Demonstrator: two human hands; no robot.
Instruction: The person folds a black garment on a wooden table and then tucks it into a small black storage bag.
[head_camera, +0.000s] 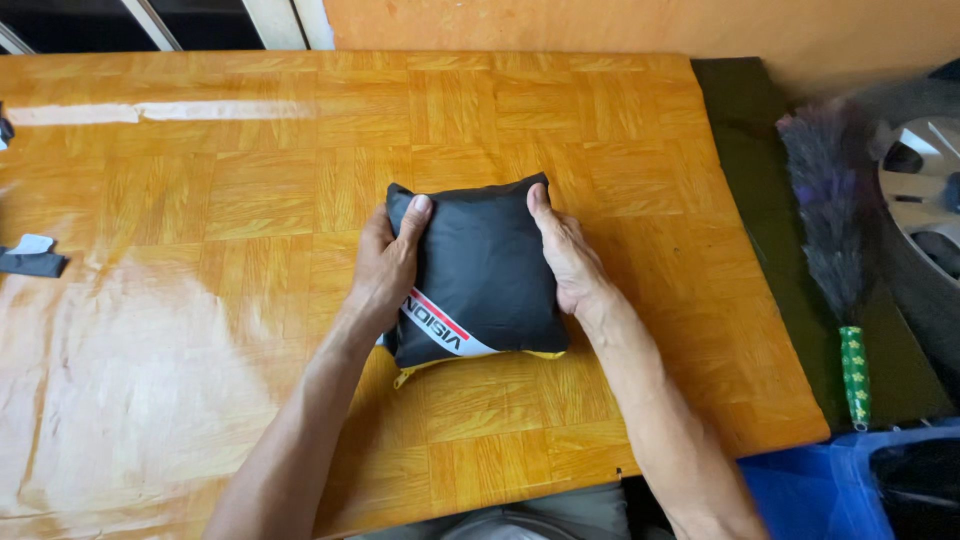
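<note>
The black pouch (480, 270), a stuffed square with a yellow edge showing at its near side, lies on the wooden table (250, 200), near its middle. The left hand (385, 270) grips its left edge and the right hand (565, 255) its right edge, thumbs on top. A feather duster (835, 240) lies off the table's right side.

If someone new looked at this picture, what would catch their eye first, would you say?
First, the black fabric bundle at the middle of the glossy wooden table, pressed between the left hand and right hand. Next, the grey feather duster with its green handle, lying on a dark strip beside the table's right edge.
</note>
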